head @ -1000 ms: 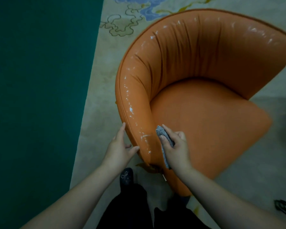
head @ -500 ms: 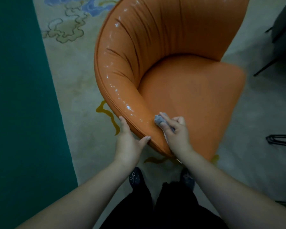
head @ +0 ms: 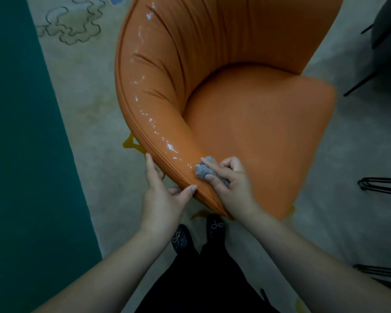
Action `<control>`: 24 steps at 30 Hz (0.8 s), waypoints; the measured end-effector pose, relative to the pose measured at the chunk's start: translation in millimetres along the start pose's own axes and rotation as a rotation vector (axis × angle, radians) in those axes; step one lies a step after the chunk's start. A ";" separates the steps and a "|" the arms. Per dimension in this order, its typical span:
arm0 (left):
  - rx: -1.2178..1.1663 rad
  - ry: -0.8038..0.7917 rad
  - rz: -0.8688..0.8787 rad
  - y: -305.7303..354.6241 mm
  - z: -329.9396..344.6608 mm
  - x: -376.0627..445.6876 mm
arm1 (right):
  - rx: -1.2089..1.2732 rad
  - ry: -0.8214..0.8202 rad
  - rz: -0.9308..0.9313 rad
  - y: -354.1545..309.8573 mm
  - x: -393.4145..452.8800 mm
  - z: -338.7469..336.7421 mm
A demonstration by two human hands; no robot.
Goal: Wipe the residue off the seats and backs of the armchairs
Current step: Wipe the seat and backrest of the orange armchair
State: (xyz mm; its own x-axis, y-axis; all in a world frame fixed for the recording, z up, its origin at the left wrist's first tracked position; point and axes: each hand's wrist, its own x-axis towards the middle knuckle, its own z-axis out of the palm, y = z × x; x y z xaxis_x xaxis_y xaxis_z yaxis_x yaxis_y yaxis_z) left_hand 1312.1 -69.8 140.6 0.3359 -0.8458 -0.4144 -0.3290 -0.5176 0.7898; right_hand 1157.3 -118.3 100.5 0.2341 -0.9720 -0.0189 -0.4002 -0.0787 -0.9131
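An orange leather armchair (head: 253, 123) with a curved back fills the middle of the view. Shiny whitish residue (head: 145, 109) runs along the top of its left arm. My right hand (head: 230, 186) grips a small grey cloth (head: 204, 169) and presses it onto the near end of that arm. My left hand (head: 163, 195) holds the outer edge of the same arm, thumb on top and fingers along the outside.
The chair stands on a pale patterned rug (head: 93, 114), with green floor (head: 20, 132) to the left. A dark chair with thin black legs (head: 384, 41) is at the upper right, and black wire legs (head: 382, 186) are at the right edge. My feet are close to the chair's base.
The view has swung so the chair sits higher and more central. My right hand with the cloth has shifted a little along the arm's near end. My left hand has closed onto the arm's outer edge.
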 end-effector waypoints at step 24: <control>-0.107 -0.071 -0.116 13.1 -26.1 40.3 | 0.032 -0.050 -0.097 -15.2 79.2 26.7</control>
State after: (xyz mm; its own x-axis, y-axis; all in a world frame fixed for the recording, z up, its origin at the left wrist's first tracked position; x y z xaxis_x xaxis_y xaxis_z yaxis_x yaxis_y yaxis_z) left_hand 1344.4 -107.3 146.1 0.3013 -0.7904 -0.5335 -0.1945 -0.5986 0.7771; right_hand 1205.6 -188.2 101.9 0.3144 -0.9480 0.0502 -0.3452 -0.1635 -0.9242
